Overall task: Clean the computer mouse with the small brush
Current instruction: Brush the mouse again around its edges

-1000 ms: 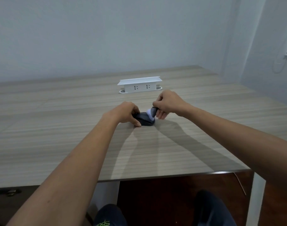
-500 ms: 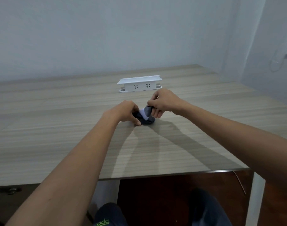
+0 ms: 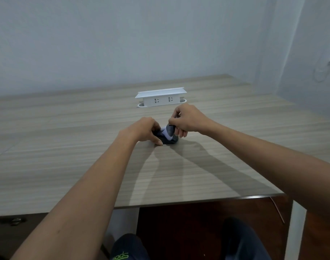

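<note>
Head view: right hand (image 3: 188,120) (fist-curled) presses brush (image 3: 169,132) onto mouse (image 3: 169,140).

You sit in plain office-like room: bare pale walls (image 3: 123,44), wood-grain desk (image 3: 66,156) with white desktop power socket box (image 3: 161,98), dark floor (image 3: 198,218) beneath.

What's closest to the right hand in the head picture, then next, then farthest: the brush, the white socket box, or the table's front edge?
1. Brush, held in the right hand.
2. Socket box, just behind the hand.
3. Table's front edge, nearest the person.
</note>
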